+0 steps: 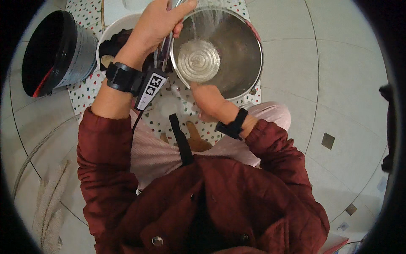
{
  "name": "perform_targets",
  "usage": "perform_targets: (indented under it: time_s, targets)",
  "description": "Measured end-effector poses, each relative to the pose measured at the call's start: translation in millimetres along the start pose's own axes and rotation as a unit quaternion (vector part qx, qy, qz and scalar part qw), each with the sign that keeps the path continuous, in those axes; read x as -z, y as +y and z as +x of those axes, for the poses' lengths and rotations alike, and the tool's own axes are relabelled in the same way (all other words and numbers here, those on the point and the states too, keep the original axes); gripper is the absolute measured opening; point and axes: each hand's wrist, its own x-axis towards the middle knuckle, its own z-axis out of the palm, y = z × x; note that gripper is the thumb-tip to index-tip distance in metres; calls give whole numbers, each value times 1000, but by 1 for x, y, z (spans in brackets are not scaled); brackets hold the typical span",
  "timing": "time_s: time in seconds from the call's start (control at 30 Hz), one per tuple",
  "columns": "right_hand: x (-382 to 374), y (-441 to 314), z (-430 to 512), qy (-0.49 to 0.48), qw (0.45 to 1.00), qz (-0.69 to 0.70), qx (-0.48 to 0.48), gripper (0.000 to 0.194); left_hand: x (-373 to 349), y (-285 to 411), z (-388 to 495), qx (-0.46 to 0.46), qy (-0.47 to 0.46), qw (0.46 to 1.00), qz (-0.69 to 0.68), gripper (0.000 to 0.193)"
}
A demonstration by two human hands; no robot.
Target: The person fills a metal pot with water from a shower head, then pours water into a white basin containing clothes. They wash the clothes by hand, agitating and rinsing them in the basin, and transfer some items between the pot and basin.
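My left hand (163,23) is closed around a chrome handle, apparently a hand shower (163,52), over the near left of a stainless steel pot (244,60). Streams of water (207,17) fall into the pot, and a round pool with ripples (199,60) lies on the left part of its inside. My right hand (207,98) grips the pot's near rim, thumb on the edge, its other fingers mostly hidden. The pot seems tilted. A white basin (109,30) holding dark cloth (119,41) is partly covered by my left forearm.
A black-rimmed bucket (77,47) lies or leans at the left with something red inside. A dotted mat (85,19) spreads beneath the vessels. On the tiled floor are a flexible metal hose (41,144) and a pale cloth (52,203). My bent knees frame the space.
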Motion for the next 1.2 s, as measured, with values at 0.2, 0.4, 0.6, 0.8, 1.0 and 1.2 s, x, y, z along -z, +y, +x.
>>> perform_targets:
  time_s: [0.2,0.4,0.6,0.8,1.0,1.2]
  targets:
    - [64,68,-32,42,994,-99,-32,19,-2,-11,16,-9,42,997,-57,37]
    - [111,119,21,106,973,-203,-24,17,-8,-4,35,-27,65,993,-94,35]
    - [181,150,109,84,948,-306,29,19,20,-20,64,-35,155,987,-30,37]
    - [210,175,202,-27,930,-361,65,17,82,-21,72,-51,272,960,-45,39]
    - [218,161,294,-60,906,-418,29,17,103,-11,66,10,356,934,27,39]
    - [213,182,349,65,915,-395,-38,18,109,-4,54,-11,345,938,33,38]
